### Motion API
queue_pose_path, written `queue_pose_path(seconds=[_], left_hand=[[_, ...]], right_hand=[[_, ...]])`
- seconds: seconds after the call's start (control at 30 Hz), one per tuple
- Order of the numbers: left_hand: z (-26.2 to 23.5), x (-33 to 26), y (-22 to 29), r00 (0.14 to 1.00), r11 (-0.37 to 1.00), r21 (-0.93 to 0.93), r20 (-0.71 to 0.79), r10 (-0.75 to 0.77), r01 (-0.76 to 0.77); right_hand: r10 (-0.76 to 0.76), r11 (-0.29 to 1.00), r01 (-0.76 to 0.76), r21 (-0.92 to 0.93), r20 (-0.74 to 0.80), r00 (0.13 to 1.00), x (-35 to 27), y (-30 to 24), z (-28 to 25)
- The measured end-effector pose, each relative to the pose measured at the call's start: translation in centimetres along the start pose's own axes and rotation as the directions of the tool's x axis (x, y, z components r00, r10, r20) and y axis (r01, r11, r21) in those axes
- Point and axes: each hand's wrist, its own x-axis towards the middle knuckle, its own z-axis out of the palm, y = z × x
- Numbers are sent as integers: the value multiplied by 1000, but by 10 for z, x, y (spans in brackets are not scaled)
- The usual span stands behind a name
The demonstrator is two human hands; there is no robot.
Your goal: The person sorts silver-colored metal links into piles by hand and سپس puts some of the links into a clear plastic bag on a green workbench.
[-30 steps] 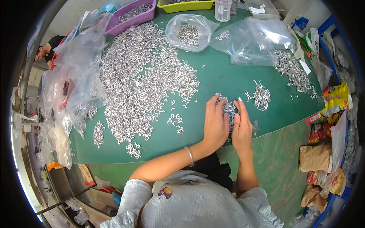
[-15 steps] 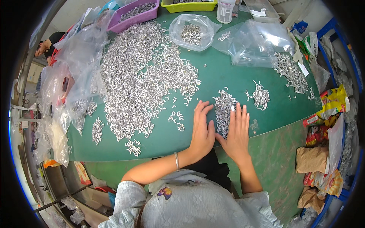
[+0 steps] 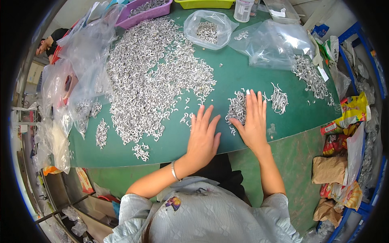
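My left hand [image 3: 203, 135] rests palm down with fingers spread over the green tabletop [image 3: 166, 152]. Its fingertips reach a few loose curved pieces [image 3: 186, 118]. Against the right side of a small heap of curved silver metal pieces [image 3: 236, 106] lies my right hand [image 3: 254, 121], flat, fingers stretched forward and thumb out at the heap's near end. A much larger pile of similar crescent-shaped pieces [image 3: 142, 77] spreads across the left half of the table. Just right of my right hand sits a little heap of longer, slimmer curved pieces [image 3: 279, 100].
At the back stand a purple basket [image 3: 144, 14], a yellow-green tray [image 3: 204, 4], an open plastic bag [image 3: 210, 29] with metal pieces, and a white bottle [image 3: 243, 11]. Ring-like pieces [image 3: 311, 79] lie far right. Clear bags [image 3: 87, 48] crowd the left edge. Another person [image 3: 48, 45] is at far left.
My left hand has moved left, away from the small heap, and its fingers have spread. My right hand stays beside the heap, which now looks shorter and more gathered.
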Motion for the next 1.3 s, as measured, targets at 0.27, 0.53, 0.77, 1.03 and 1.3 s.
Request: queue_pose_path(seconds=[0.27,0.53,0.77,1.03,1.3], left_hand=[[-4,-9,-42,999,935,352,-41,-19,32],[-16,-14,-56,995,918,385,-60,-77,94],[-47,-61,-35,975,978,82,-128,-183,194],[-80,-154,-82,759,890,-11,-516,-396,457],[-89,-165,-101,725,898,-196,-535,-435,394]], right_hand=[[-43,994,52,-98,98,994,-6,-19,-2],[-7,977,18,-211,51,999,18,-12,2],[-81,980,75,183,27,996,3,-64,-6],[-378,819,224,528,205,903,-1,-140,33],[-430,579,6,815,299,852,-13,-213,71]])
